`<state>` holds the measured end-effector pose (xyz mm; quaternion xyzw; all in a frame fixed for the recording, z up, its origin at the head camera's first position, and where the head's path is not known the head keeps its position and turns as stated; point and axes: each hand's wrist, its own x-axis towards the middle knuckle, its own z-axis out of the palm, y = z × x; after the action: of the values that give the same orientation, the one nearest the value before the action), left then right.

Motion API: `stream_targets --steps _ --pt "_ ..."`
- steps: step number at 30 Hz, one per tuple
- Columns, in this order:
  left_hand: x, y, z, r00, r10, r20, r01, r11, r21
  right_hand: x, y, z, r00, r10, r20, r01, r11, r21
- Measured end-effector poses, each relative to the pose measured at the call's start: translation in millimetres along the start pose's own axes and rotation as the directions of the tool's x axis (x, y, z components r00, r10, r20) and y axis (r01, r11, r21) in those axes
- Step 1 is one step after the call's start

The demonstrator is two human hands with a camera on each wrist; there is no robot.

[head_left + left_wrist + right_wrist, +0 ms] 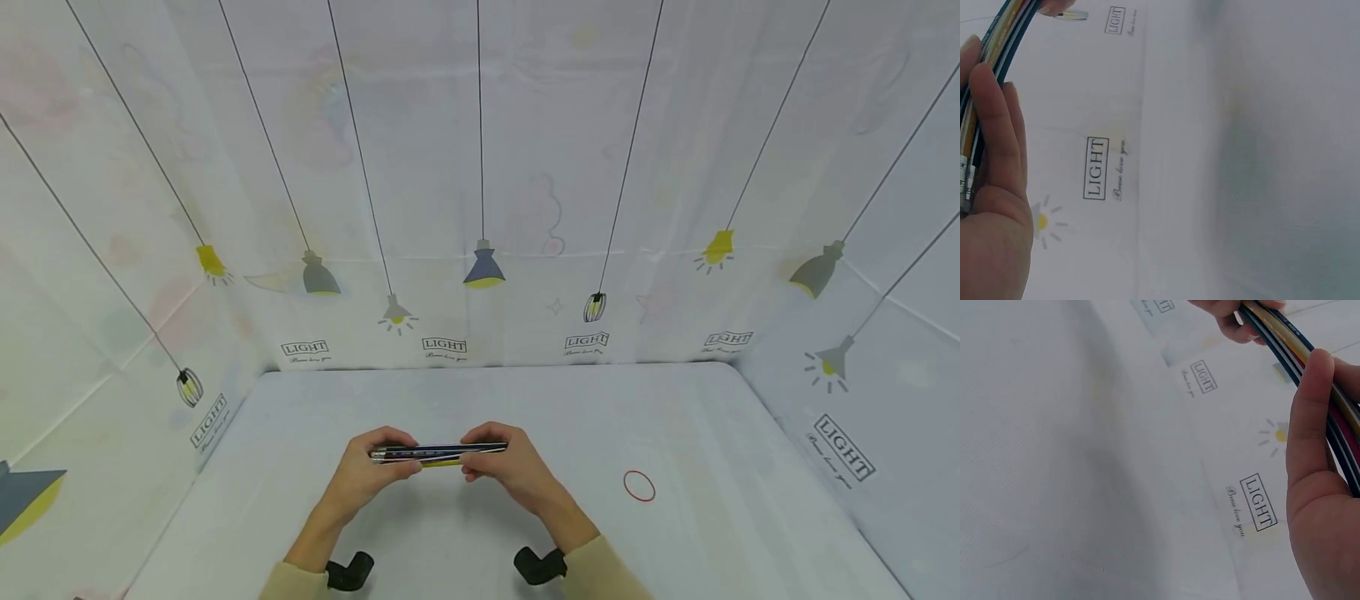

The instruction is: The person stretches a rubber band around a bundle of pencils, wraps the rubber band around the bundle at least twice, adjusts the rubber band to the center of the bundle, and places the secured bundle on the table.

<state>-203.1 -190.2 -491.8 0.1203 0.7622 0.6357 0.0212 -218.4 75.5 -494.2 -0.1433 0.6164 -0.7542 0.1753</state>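
Note:
A bundle of several pencils [442, 452] spans sideways between both hands, held over the white table. My left hand [365, 471] grips its left end, thumb on the near side and fingers behind. At the other end, my right hand [516, 468] holds the bundle in the same way, thumb in front. Dark, yellow and reddish barrels of the pencils [1280, 339] lie side by side in the right wrist view. Pale, metallic-looking ends of some pencils stick out beside the left palm [997, 244] in the left wrist view. Fingers hide parts of the bundle.
A thin red ring [625, 480], like a rubber band, lies on the white table [570, 408] to the right of the hands. Fabric walls [540, 150] printed with hanging lamps enclose the table at the back and both sides.

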Motion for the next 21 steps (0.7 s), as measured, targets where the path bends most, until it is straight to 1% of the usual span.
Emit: stream_targets --steps 4,9,12,17,21 --pt "1.7 -1.3 1.4 1.000 -0.024 -0.008 0.024 1.000 0.008 -1 2 -2.9 1.000 0.000 0.001 0.000 1.000 0.005" --pt "2.4 1.3 5.3 1.000 -0.028 -0.013 0.027 0.999 -0.031 -2 1 -5.7 1.000 -0.006 0.001 0.006 1.000 0.009" --pt "3.0 3.7 9.6 1.000 -0.018 -0.012 0.017 0.998 -0.059 -3 -2 -6.1 1.000 -0.016 0.005 0.016 1.000 -0.004" --pt "4.6 5.3 16.2 1.000 0.000 -0.018 -0.001 0.998 -0.070 -5 -5 -6.3 0.999 -0.036 0.001 0.036 0.999 -0.034" --pt "6.2 5.4 19.9 1.000 0.012 -0.001 -0.012 0.997 -0.073 -8 -9 -9.4 0.999 -0.039 -0.005 0.038 0.998 -0.052"
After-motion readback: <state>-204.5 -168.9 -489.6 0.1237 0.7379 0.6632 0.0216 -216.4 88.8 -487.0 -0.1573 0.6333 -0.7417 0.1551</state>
